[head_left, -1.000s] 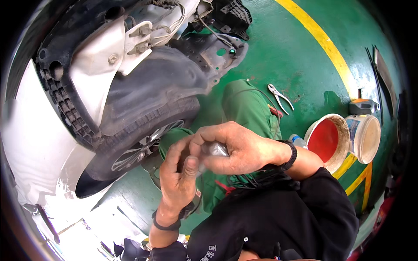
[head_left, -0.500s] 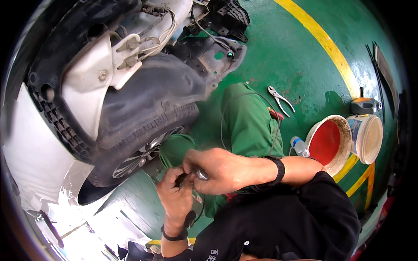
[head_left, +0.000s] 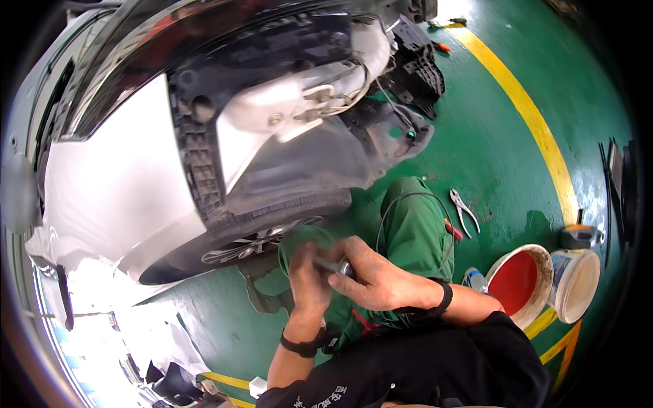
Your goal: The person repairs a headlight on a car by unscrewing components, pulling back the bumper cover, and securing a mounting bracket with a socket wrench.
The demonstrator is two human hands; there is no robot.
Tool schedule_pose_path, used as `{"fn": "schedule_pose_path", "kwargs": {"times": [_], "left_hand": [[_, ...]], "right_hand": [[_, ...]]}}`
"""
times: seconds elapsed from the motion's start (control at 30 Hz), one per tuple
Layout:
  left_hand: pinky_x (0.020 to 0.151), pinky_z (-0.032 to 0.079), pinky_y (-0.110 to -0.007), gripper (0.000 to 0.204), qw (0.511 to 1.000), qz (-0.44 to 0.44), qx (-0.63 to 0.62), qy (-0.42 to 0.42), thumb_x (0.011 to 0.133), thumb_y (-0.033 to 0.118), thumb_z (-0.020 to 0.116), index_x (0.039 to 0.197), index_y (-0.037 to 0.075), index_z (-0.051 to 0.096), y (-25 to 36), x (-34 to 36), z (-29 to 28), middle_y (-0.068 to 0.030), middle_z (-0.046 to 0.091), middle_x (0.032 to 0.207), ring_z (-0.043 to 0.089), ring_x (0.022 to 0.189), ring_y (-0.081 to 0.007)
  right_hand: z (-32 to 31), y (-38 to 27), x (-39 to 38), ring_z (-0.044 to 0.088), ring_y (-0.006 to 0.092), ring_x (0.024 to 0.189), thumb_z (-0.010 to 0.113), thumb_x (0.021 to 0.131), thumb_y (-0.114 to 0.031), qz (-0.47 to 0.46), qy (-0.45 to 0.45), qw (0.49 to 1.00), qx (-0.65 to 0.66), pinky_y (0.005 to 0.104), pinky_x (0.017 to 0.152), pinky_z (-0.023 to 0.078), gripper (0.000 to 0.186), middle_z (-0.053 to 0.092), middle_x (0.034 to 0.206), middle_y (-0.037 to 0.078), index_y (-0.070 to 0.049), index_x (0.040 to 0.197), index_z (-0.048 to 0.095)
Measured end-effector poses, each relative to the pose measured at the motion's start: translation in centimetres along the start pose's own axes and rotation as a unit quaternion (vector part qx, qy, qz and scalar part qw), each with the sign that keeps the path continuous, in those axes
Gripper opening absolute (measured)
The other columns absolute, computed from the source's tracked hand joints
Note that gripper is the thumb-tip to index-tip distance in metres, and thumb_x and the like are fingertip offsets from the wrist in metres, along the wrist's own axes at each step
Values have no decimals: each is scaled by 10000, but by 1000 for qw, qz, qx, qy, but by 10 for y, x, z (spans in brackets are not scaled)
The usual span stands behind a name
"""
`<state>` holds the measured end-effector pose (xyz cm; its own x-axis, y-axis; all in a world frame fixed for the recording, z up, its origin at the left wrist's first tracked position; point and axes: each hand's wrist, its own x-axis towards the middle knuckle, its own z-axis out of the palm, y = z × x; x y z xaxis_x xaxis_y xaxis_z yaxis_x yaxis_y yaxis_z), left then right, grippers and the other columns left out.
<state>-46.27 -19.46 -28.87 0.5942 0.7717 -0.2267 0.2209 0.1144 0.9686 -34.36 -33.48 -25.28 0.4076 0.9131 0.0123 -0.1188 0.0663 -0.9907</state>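
Observation:
My left hand and my right hand are together above my green-trousered lap, closed on a silvery metal tool with a shaft between them. The left fingers are blurred and the tool's far end is hard to make out. A thin dark cable loops over my right knee. Just beyond my hands are a car wheel and its grey wheel-arch liner.
White car body fills the upper left. On the green floor lie pliers, a red-handled tool, a water bottle and black plastic parts. Right stand a red-lined bucket, a lidded bucket and a jug.
The view has tilted toward the car, so floor and wheel sit lower and more bodywork shows. My hands remain together on the metal tool, the left now more upright and blurred.

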Motion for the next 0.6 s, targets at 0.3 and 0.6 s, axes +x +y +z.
{"fn": "schedule_pose_path", "kwargs": {"times": [0.3, 0.6], "left_hand": [[558, 381, -285, 300, 999, -48, 4, -24, 1014, 257, 483, 778, 77, 519, -8, 14, -1, 9, 437, 686, 426, 599, -105], [535, 359, -294, 317, 998, 35, 40, -21, 1031, 229, 457, 761, 68, 497, -39, 26, -6, 5, 433, 669, 412, 577, -112]], "right_hand": [[-7, 16, 3, 544, 266, 1043, 538, 905, -62, 16, -102, 990, 99, 386, 914, 459, 352, 470, 1185, 147, -28, 1256, 538], [-13, 21, 2, 569, 132, 803, 541, 948, -29, 90, -124, 972, 178, 290, 730, 503, 377, 614, 977, 85, -30, 1325, 547]]}}
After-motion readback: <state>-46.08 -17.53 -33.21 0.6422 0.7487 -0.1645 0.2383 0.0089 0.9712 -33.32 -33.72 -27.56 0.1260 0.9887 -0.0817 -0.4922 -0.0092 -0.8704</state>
